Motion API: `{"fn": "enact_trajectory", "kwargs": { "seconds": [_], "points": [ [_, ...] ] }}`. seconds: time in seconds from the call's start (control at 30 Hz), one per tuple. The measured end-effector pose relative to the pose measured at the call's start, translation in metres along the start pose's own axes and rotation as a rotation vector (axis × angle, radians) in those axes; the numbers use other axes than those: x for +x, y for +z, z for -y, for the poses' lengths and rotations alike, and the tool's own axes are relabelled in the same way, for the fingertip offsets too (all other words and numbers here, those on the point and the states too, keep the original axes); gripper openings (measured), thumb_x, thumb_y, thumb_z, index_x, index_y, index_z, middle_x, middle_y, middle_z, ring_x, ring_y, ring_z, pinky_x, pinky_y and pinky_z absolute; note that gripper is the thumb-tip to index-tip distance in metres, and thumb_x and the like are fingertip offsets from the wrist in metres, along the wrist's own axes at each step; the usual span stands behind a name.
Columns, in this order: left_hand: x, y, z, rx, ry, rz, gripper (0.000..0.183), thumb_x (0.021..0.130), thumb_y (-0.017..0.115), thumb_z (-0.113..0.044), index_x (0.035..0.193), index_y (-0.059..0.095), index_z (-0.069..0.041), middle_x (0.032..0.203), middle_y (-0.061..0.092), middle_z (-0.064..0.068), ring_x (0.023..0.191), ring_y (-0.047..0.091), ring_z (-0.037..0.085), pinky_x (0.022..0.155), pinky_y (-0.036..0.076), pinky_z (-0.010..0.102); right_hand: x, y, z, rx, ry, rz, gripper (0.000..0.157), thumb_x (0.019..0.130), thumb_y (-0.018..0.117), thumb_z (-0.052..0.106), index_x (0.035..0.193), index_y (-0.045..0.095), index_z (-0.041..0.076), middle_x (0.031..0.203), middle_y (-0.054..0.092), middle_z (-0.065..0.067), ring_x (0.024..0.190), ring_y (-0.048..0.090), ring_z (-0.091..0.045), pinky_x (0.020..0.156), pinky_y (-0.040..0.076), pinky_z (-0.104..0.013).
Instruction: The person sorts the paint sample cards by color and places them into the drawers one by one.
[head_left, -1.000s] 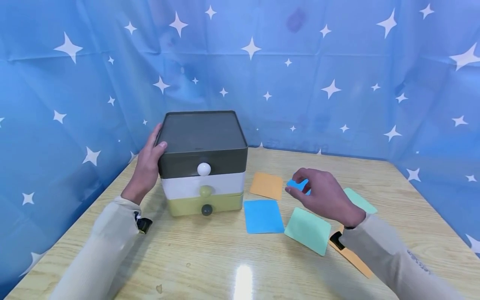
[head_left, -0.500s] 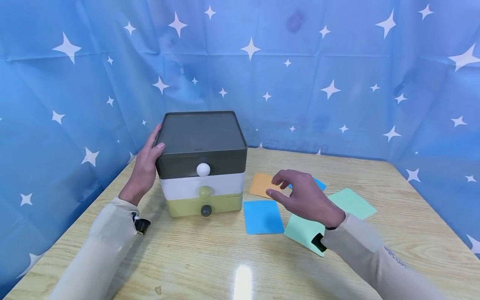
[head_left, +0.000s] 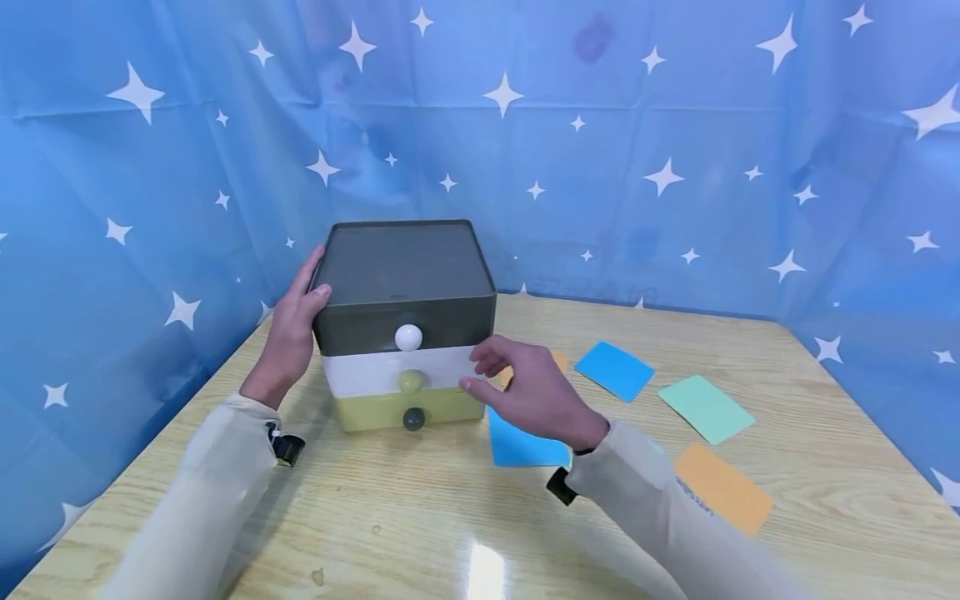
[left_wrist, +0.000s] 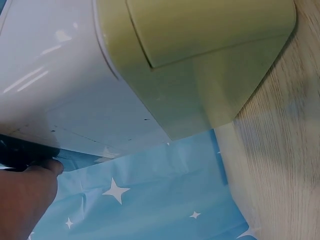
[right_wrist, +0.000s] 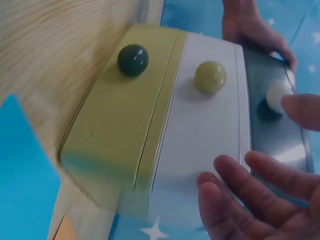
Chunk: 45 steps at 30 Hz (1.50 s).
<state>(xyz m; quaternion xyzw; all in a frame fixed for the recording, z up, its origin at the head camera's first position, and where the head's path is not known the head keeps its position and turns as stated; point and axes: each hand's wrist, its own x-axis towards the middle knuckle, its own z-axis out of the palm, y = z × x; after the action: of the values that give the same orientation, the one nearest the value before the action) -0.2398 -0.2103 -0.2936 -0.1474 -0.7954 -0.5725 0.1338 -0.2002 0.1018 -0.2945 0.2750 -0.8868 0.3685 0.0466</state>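
1. Grey, white and olive drawer box (head_left: 405, 312) stands upright on the tabletop (head_left: 375, 500), knobbed front facing the person; drawers appear closed.
2. Left hand (head_left: 288, 333) clamped on the box's upper left edge: fingers along the side, thumb over the rim. Steadying hold, by my reading; worth keeping firm so a pull does not drag the box.
3. Right hand (head_left: 536, 392) at the box's right front corner. Grip apart, holding nothing; fingers loosely bent. Contact with the white drawer: cannot tell.
4. Down the box's front: white knob (head_left: 408, 337), olive knob (head_left: 412, 382), dark knob (head_left: 414, 418). Which one is meant, unclear. Best approach, I judge: level with the knob, pinch thumb against forefinger, draw straight out, no twist.
5. Pose: left forearm (head_left: 217, 467) rises toward the box from its near left. Right forearm (head_left: 652, 492) slants in from its near right, back of hand uppermost, fingers pointing at the box.
6. Right of the box: blue card (head_left: 525, 446) just beside, partly under the hand; green card (head_left: 707, 408) well apart. Keep the sleeve clear of both.
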Motion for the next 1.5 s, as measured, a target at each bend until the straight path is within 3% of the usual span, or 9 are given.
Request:
{"fn": "enact_trajectory", "kwargs": {
  "seconds": [0.13,0.47,0.73,1.0,1.23,1.5],
  "points": [
    [0.000,0.000,0.000,0.008,-0.006,0.002,0.062,0.106,0.030,-0.043,0.162,0.006,-0.035,0.172,0.002,-0.001,0.159,0.004,0.030,0.123,0.011,0.066,0.005,0.008,0.007,0.015,-0.007,0.009,0.028,0.093,0.070,0.029,0.112,0.067,0.009,0.106,0.072,-0.001,0.096,0.067,-0.016,0.072,0.054,-0.028],
    [0.003,-0.003,-0.002,0.020,0.010,0.004,0.062,0.105,0.031,-0.043,0.162,0.008,-0.036,0.172,0.002,-0.002,0.159,0.004,0.029,0.122,0.013,0.067,0.017,0.020,0.019,0.054,0.004,0.013,0.028,0.092,0.072,0.030,0.110,0.067,0.010,0.102,0.072,-0.001,0.090,0.066,-0.012,0.082,0.055,-0.031],
    [0.001,-0.003,-0.001,0.011,-0.006,0.009,0.063,0.105,0.031,-0.043,0.162,0.007,-0.034,0.172,0.001,-0.001,0.159,0.004,0.030,0.121,0.013,0.068,0.022,0.033,0.025,0.079,0.049,-0.017,0.030,0.092,0.070,0.034,0.110,0.071,0.010,0.099,0.076,0.001,0.088,0.070,-0.010,0.079,0.055,-0.029],
    [-0.001,-0.005,0.002,0.006,-0.011,0.005,0.062,0.105,0.032,-0.042,0.162,0.008,-0.035,0.172,0.001,-0.002,0.159,0.004,0.030,0.122,0.012,0.067,0.032,0.043,0.038,0.183,0.042,-0.115,0.022,0.092,0.071,0.032,0.101,0.072,0.012,0.091,0.078,0.002,0.079,0.071,-0.007,0.073,0.055,-0.028],
    [0.000,-0.005,0.001,-0.005,-0.007,0.010,0.061,0.106,0.032,-0.041,0.162,0.009,-0.035,0.172,0.001,-0.002,0.159,0.003,0.028,0.123,0.012,0.065,0.032,0.055,0.042,0.339,-0.019,-0.223,0.020,0.094,0.069,0.017,0.109,0.061,0.006,0.096,0.078,-0.009,0.069,0.073,-0.024,0.062,0.055,-0.025],
    [0.001,-0.004,0.001,0.000,-0.012,0.006,0.062,0.106,0.032,-0.041,0.162,0.008,-0.033,0.172,0.002,-0.003,0.159,0.004,0.028,0.123,0.012,0.066,0.035,0.056,0.043,0.337,-0.115,-0.282,0.025,0.091,0.071,0.008,0.116,0.065,0.009,0.095,0.077,-0.013,0.063,0.073,-0.023,0.061,0.058,-0.024]
  ]
}}
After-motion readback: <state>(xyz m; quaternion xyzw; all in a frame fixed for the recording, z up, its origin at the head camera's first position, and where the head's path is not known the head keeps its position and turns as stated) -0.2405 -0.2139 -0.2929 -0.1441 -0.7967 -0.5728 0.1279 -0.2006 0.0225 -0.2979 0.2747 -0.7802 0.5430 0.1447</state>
